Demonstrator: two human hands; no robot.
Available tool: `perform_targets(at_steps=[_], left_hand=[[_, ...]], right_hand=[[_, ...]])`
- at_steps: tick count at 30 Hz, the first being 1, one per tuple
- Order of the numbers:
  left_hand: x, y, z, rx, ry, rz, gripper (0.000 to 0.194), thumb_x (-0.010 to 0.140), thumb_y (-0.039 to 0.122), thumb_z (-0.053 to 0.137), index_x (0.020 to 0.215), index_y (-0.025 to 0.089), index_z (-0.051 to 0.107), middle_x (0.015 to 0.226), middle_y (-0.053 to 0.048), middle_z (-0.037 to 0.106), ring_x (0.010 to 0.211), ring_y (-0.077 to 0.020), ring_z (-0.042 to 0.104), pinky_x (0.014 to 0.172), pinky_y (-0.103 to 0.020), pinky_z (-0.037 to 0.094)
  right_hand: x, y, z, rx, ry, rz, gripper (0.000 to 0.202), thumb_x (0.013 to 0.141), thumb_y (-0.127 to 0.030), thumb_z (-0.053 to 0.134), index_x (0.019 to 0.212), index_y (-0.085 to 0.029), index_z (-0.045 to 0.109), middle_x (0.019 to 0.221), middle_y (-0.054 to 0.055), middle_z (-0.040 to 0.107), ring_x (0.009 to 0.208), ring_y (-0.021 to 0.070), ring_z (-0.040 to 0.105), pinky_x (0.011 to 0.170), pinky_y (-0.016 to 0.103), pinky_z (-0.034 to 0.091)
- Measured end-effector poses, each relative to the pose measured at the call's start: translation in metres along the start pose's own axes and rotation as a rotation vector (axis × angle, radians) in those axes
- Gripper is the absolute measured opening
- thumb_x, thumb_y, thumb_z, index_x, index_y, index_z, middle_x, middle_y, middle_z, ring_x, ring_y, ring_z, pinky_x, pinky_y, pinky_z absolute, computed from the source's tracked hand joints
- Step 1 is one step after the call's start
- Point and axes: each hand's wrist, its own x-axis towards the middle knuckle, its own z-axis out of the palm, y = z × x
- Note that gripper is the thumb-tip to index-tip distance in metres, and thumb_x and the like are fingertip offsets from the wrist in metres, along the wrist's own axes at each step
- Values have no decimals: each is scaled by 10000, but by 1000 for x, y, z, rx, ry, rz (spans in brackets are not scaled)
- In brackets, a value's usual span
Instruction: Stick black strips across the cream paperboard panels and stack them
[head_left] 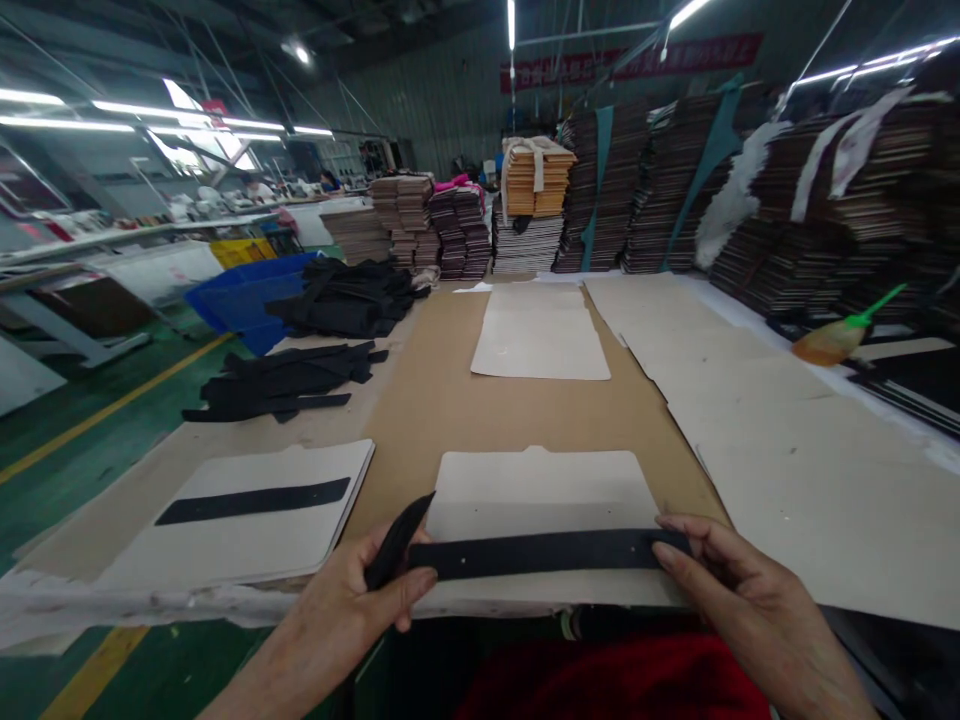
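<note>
A black strip with small holes near its ends stretches level between my two hands, over a pale board at the table's near edge. My left hand pinches its left end between thumb and fingers. In that same hand a second black piece is curled upward. My right hand grips the other end, thumb in front and fingers behind. To the left, a similar black strip lies across a small stack of pale boards.
Another pale board lies farther back on the brown table surface. Black strips are heaped at the left edge beside a blue bin. A bottle with a green nozzle rests at right. Tall stacks line the back.
</note>
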Motion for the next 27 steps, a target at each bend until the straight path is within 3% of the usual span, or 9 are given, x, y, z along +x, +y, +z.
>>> perform_targets(at_steps=[3,6,10,15,27], left_hand=[[15,-3,7,77,149,23,469,802,502,600,1182,227,577,772,31,625,595,-160,555,596,-258,455],[23,-2,12,196,206,80,441,823,456,577,1214,252,589,947,0,686,726,-206,631,724,-301,489],[30,1,15,210,211,102,423,829,438,546,1183,224,630,942,-11,719,983,-268,648,909,-327,461],[38,-8,17,158,192,90,456,822,447,537,1201,208,626,1146,-31,702,1086,-261,628,986,-331,433],[42,-5,19,185,198,53,473,806,491,534,1196,247,642,1148,1,710,1103,-253,631,1021,-325,431]], right_hand=[[13,-10,5,-90,57,-44,487,711,-583,634,1008,-208,728,643,-22,516,590,150,525,518,238,451],[24,-12,10,-171,75,-57,483,719,-575,601,1004,-209,734,618,-28,501,563,147,513,519,247,435],[32,-7,16,-253,78,-88,481,738,-571,575,1022,-217,735,633,-21,539,591,160,549,576,274,441],[34,-3,20,-291,103,-86,485,763,-557,558,1044,-202,731,635,-17,558,579,163,551,570,288,433],[34,-8,27,-338,159,-126,443,770,-488,542,999,-167,744,608,-11,586,551,161,569,552,281,458]])
